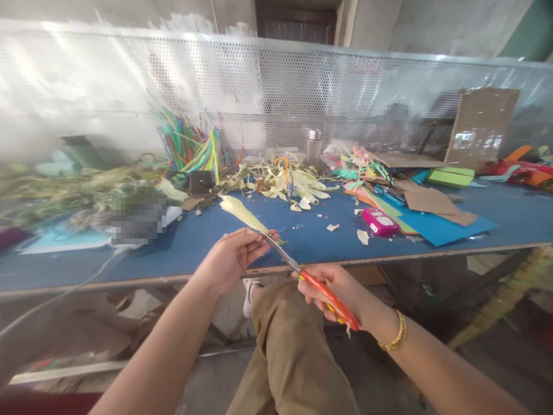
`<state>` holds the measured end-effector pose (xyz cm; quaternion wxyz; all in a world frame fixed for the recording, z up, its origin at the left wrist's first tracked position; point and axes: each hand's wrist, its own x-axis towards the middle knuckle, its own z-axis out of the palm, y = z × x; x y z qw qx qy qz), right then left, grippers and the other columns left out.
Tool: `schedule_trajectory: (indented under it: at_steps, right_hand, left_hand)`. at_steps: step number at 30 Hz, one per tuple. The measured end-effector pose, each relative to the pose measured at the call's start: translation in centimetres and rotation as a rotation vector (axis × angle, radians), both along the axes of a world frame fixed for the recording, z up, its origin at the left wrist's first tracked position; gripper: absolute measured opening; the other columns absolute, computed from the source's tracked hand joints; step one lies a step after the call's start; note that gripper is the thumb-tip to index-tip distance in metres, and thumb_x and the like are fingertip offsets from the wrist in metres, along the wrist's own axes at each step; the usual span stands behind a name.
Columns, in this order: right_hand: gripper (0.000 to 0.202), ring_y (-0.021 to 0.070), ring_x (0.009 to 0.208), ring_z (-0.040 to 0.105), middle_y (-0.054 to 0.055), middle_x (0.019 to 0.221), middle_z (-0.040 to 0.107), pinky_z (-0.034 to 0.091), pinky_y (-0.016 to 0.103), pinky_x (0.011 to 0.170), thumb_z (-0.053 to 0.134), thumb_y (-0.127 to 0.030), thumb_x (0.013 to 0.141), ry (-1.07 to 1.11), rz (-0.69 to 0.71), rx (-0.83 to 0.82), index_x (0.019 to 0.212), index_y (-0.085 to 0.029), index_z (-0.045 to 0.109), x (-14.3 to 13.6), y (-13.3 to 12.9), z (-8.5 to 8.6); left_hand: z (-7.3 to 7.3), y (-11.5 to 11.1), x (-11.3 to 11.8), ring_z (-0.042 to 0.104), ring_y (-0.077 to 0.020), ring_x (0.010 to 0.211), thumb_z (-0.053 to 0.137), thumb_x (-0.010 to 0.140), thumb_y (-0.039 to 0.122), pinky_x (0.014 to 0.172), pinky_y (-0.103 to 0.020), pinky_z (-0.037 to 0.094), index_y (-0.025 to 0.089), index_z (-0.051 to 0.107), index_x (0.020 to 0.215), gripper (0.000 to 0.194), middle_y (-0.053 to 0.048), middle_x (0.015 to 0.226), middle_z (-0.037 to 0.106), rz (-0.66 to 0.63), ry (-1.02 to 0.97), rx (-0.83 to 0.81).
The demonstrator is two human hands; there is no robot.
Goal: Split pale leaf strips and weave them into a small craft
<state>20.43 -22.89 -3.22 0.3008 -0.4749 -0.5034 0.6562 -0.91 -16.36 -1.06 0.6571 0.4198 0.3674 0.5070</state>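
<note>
My left hand (235, 256) is closed, its fingertips pinching the narrow end of a pale yellow leaf-like strip (242, 213). The strip's wide end points up and left over the blue table. Wrapped round the red and yellow handles of a pliers-like tool (325, 291), my right hand (332, 285) is closed too. The tool's long, slim metal jaws reach up-left to the strip's narrow end at my left fingertips. I cannot tell whether the jaws grip it. Behind the strip lies a loose pile of similar pale strips (298, 183).
The blue tabletop (285, 236) ends just above my knees. Colourful wires or stems (185, 144) stand at the back left. A metal flask (314, 148) stands behind the pile. To the right lie a magenta box (379, 222), blue sheets (449, 223) and cardboard (436, 202). A perforated metal screen (280, 86) closes the back.
</note>
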Motion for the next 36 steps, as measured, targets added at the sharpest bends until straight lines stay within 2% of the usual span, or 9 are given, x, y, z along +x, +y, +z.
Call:
schedule_trajectory:
  at_steps: [5, 11, 16, 20, 23, 26, 29, 32, 36]
  right_hand:
    - [0.043, 0.0015, 0.040, 0.035, -0.005, 0.063, 0.051, 0.026, 0.014, 0.031, 0.073, -0.055, 0.063, -0.017, 0.003, -0.020, 0.082, -0.019, 0.061, 0.0, 0.5, 0.4]
    - [0.047, 0.0021, 0.040, 0.037, -0.005, 0.061, 0.050, 0.027, 0.013, 0.031, 0.075, -0.053, 0.062, 0.010, -0.026, -0.050, 0.091, -0.018, 0.062, -0.1, 0.4, 1.0]
    - [0.046, 0.0006, 0.037, 0.032, -0.007, 0.057, 0.046, 0.023, 0.013, 0.031, 0.074, -0.053, 0.063, 0.000, -0.014, -0.066, 0.090, -0.018, 0.063, 0.0, 0.3, 1.1]
    - [0.051, 0.0011, 0.037, 0.034, -0.007, 0.056, 0.047, 0.026, 0.013, 0.032, 0.075, -0.051, 0.064, 0.064, -0.010, -0.094, 0.101, -0.019, 0.062, 0.5, 0.1, 1.1]
    - [0.053, 0.0020, 0.041, 0.037, -0.004, 0.062, 0.051, 0.030, 0.013, 0.033, 0.073, -0.051, 0.068, 0.185, 0.105, -0.045, 0.109, -0.019, 0.061, 1.6, 0.2, 1.2]
    - [0.051, 0.0032, 0.047, 0.041, 0.000, 0.071, 0.056, 0.032, 0.014, 0.036, 0.069, -0.049, 0.073, 0.298, 0.182, 0.107, 0.114, -0.019, 0.060, 3.2, 0.8, 1.9]
    - [0.045, 0.0046, 0.050, 0.044, -0.001, 0.073, 0.056, 0.034, 0.014, 0.037, 0.066, -0.047, 0.078, 0.327, -0.042, 0.252, 0.113, -0.021, 0.059, 4.4, 2.7, 3.3]
    - [0.041, 0.0062, 0.050, 0.048, -0.001, 0.069, 0.056, 0.037, 0.015, 0.038, 0.063, -0.053, 0.078, 0.310, -0.291, 0.338, 0.102, -0.020, 0.059, 5.5, 6.1, 4.8]
    - [0.040, 0.0115, 0.052, 0.057, 0.000, 0.065, 0.061, 0.049, 0.024, 0.046, 0.057, -0.058, 0.080, 0.089, -0.439, 0.242, 0.095, -0.020, 0.055, 7.2, 11.3, 5.3]
  left_hand:
    - [0.0, -0.1, 0.3, 0.063, -0.0263, 0.106, 0.061, 0.073, 0.014, 0.089, -0.033, 0.054, 0.012, 0.061, 0.066, 0.007, -0.016, 0.103, 0.070, -0.010, 0.004, -0.008]
    - [-0.2, 0.1, 0.5, 0.064, -0.0258, 0.104, 0.062, 0.073, 0.015, 0.090, -0.033, 0.053, 0.012, 0.061, 0.065, 0.009, -0.016, 0.103, 0.070, -0.032, -0.007, -0.002]
    - [-0.2, 0.2, 0.5, 0.064, -0.0258, 0.104, 0.062, 0.072, 0.013, 0.089, -0.032, 0.054, 0.011, 0.062, 0.067, 0.005, -0.016, 0.103, 0.070, -0.022, -0.009, -0.009]
    - [-0.2, 0.4, 0.5, 0.064, -0.0262, 0.104, 0.061, 0.074, 0.012, 0.090, -0.033, 0.054, 0.011, 0.061, 0.066, 0.008, -0.016, 0.102, 0.070, -0.018, -0.041, -0.025]
    - [-0.2, 0.8, 0.5, 0.063, -0.0268, 0.105, 0.059, 0.075, 0.011, 0.092, -0.035, 0.053, 0.011, 0.061, 0.065, 0.009, -0.016, 0.099, 0.071, 0.004, -0.089, -0.054]
    - [-0.2, 1.3, 0.4, 0.063, -0.0281, 0.105, 0.057, 0.075, 0.007, 0.091, -0.034, 0.054, 0.009, 0.062, 0.067, 0.010, -0.018, 0.096, 0.071, 0.049, -0.143, -0.085]
    - [-0.1, 1.6, 0.4, 0.063, -0.0295, 0.106, 0.054, 0.077, 0.006, 0.089, -0.031, 0.055, 0.007, 0.062, 0.068, 0.012, -0.022, 0.101, 0.069, 0.075, -0.190, -0.120]
    - [0.2, 1.7, 0.6, 0.062, -0.0300, 0.107, 0.051, 0.079, 0.005, 0.087, -0.030, 0.056, 0.006, 0.062, 0.068, 0.016, -0.024, 0.103, 0.068, 0.104, -0.219, -0.148]
    - [0.6, 1.7, 1.0, 0.062, -0.0304, 0.107, 0.049, 0.080, 0.004, 0.088, -0.031, 0.056, 0.005, 0.062, 0.067, 0.018, -0.024, 0.102, 0.068, 0.106, -0.244, -0.154]
